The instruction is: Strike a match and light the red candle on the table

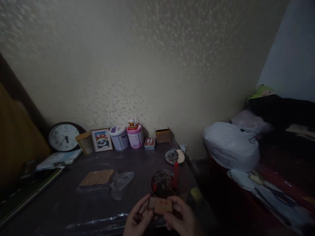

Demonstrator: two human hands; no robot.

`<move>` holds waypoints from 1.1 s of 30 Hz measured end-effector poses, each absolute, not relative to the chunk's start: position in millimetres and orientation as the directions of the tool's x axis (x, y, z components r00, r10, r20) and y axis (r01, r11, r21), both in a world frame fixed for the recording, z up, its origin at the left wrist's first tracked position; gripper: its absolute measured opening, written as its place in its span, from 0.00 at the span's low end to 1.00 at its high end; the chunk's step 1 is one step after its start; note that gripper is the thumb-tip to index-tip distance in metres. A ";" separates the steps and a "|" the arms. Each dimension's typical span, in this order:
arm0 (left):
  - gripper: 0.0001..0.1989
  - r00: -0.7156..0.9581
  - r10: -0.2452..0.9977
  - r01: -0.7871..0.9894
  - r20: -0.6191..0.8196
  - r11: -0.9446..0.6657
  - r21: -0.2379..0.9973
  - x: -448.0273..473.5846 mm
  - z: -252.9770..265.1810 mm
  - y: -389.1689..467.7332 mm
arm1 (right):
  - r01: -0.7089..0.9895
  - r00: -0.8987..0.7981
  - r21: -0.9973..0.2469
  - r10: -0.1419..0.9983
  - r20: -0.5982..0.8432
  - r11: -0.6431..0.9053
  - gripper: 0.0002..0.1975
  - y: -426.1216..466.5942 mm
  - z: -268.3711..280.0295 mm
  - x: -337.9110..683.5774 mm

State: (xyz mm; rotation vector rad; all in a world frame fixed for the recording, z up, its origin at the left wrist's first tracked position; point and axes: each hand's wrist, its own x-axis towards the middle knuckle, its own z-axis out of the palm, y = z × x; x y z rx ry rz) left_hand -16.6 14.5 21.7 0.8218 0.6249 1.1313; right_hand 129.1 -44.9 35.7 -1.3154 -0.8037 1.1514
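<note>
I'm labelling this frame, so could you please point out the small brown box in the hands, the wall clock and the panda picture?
small brown box point(162, 205): head view, top face.
wall clock point(63, 137): head view, dial centre.
panda picture point(101, 139): head view, panda image.

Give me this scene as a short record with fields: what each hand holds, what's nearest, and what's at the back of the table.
left hand: left hand grips one end of a small brown box
right hand: right hand grips the other end of the box
nearest: round bowl of dark bits, just beyond the box
surface: dark table under clear plastic
back row: wall clock, framed panda picture, two tubs
lighting: dim
</note>
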 end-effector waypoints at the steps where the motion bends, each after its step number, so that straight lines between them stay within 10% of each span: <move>1: 0.23 0.305 0.952 -0.550 -0.033 0.205 0.810 -14.8 22.9 12.4 | -0.167 0.278 -0.981 0.950 -0.142 -0.097 0.27 -46.0 36.5 128.8; 19: 0.23 0.401 0.913 -0.550 -0.073 0.303 0.778 -19.9 30.4 10.8 | -0.077 0.309 -0.997 0.951 -0.028 -0.004 0.20 -51.9 47.8 127.7; 27: 0.20 0.466 0.884 -0.546 0.041 0.251 0.799 -7.4 24.9 5.0 | 0.525 0.319 -0.827 0.854 0.412 0.203 0.08 -53.8 46.5 131.9; 33: 0.19 0.488 0.869 -0.520 0.080 0.216 0.827 1.1 16.8 -0.9 | 0.695 0.283 -0.705 0.846 0.453 0.145 0.09 -54.3 35.4 128.3</move>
